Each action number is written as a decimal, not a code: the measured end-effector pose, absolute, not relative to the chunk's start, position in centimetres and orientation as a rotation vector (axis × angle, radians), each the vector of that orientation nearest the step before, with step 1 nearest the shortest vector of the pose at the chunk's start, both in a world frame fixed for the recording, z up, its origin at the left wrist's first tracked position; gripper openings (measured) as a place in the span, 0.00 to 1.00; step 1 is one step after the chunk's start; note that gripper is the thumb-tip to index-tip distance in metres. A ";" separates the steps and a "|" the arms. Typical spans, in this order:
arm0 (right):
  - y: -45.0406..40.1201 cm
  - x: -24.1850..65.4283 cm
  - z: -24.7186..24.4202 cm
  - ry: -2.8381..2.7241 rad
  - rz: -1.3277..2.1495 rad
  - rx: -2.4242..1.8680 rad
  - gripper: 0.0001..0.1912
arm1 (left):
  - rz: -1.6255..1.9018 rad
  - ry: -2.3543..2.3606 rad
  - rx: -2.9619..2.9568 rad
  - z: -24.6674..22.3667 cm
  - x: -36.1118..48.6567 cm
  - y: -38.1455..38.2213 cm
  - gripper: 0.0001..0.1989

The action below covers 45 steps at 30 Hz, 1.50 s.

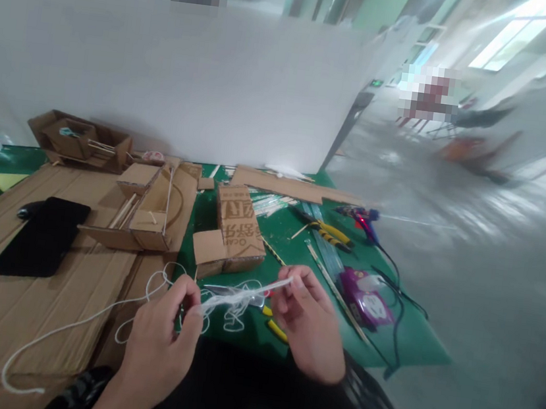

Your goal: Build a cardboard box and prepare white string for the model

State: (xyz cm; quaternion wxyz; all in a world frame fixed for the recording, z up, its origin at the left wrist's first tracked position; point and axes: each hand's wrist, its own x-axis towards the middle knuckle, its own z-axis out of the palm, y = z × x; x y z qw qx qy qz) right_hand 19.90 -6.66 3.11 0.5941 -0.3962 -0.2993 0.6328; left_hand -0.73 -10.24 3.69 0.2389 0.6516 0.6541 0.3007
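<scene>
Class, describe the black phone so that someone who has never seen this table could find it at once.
Start at the big flat cardboard sheet covering the left of the green table. On it, left of the small cardboard model, lies the phone. It is the only flat black rectangle among brown cardboard.

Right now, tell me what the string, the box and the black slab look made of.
String: white, looks like soft twisted cotton or nylon; it frays into loose strands between the left hand and right hand. Box: brown corrugated cardboard, matte, printed, with folded flaps. Black slab: smooth, dark, flat; possibly a phone, glass or plastic, unclear.
</scene>
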 end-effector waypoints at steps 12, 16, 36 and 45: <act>-8.3 17.1 2.2 -0.829 1.649 -0.899 0.13 | 0.924 1.538 1.927 4.4 0.8 -9.8 0.07; -8.5 16.4 2.1 -0.805 1.719 -0.906 0.15 | 0.898 1.494 1.858 4.5 1.0 -9.8 0.07; -8.9 17.1 1.8 -0.934 1.581 -0.987 0.14 | 0.812 1.482 1.627 3.6 1.0 -10.2 0.07; -8.4 18.4 4.1 -1.638 1.299 -1.089 0.07 | 0.828 1.461 1.615 3.9 1.0 -10.2 0.04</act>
